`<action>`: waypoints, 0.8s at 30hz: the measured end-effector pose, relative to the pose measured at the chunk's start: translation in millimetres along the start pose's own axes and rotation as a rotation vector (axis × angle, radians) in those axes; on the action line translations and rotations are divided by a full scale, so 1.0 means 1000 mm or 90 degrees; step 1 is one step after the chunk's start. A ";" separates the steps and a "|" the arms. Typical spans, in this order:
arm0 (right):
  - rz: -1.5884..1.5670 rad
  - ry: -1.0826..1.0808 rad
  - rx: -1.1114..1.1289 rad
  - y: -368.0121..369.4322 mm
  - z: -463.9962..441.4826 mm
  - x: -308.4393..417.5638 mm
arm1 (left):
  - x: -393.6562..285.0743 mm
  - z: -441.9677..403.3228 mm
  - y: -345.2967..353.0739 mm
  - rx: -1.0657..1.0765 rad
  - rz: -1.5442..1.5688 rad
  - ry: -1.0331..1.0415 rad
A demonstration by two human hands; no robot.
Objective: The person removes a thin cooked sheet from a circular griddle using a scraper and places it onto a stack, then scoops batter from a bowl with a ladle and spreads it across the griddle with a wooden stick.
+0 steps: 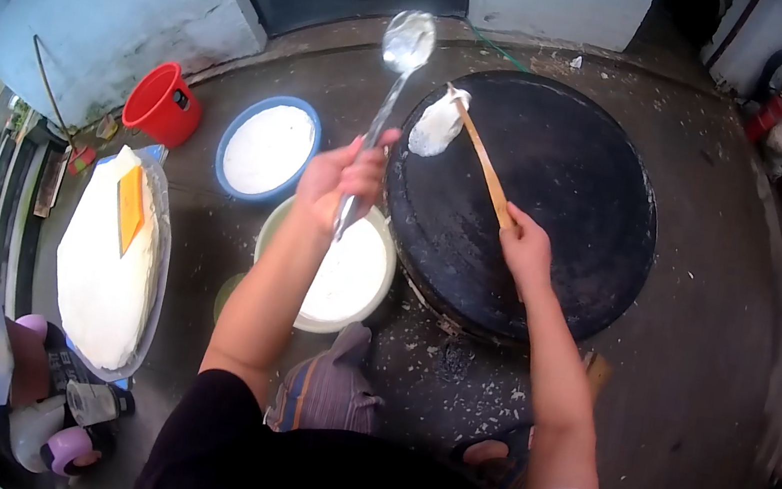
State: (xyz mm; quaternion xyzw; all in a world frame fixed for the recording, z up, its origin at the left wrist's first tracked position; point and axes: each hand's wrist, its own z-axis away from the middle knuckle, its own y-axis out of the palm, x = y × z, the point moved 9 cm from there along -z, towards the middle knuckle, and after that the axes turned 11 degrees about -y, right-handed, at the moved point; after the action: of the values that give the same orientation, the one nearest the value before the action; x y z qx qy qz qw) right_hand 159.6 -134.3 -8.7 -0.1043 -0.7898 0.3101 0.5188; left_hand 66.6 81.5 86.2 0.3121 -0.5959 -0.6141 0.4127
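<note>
My left hand (345, 177) is closed around the handle of a metal ladle (409, 43), whose bowl is raised and coated with white batter. My right hand (524, 249) grips a wooden spreader (484, 162) by its lower end. The spreader's far tip touches a patch of white batter (437, 128) at the upper left of a large round black griddle (538, 206). Below my left hand stands a pale basin (387, 279) of white batter, partly hidden by my forearm.
A blue-rimmed basin (226, 144) holds more white stuff. Left of it are a red bucket (164, 104) and a stack of thin white sheets (92, 281) with a yellow scraper (128, 210) on top. Mugs and jars (67, 449) stand at lower left. White crumbs litter the floor.
</note>
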 end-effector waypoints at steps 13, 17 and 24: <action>0.187 -0.138 -0.011 0.014 0.013 0.030 | 0.033 0.170 -0.177 -0.330 0.123 0.225; 0.451 -0.160 0.058 0.010 0.000 0.021 | 0.055 0.194 -0.223 -0.396 0.240 0.235; 0.244 -0.079 0.088 0.021 0.005 0.041 | 0.058 0.196 -0.238 -0.370 0.269 0.220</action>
State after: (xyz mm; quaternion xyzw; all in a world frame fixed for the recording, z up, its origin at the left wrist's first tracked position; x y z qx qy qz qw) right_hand 134.1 -100.4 8.3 -0.1972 -0.7628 0.4622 0.4069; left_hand -163.8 110.8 -124.8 0.1517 -0.3701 -0.5970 0.6954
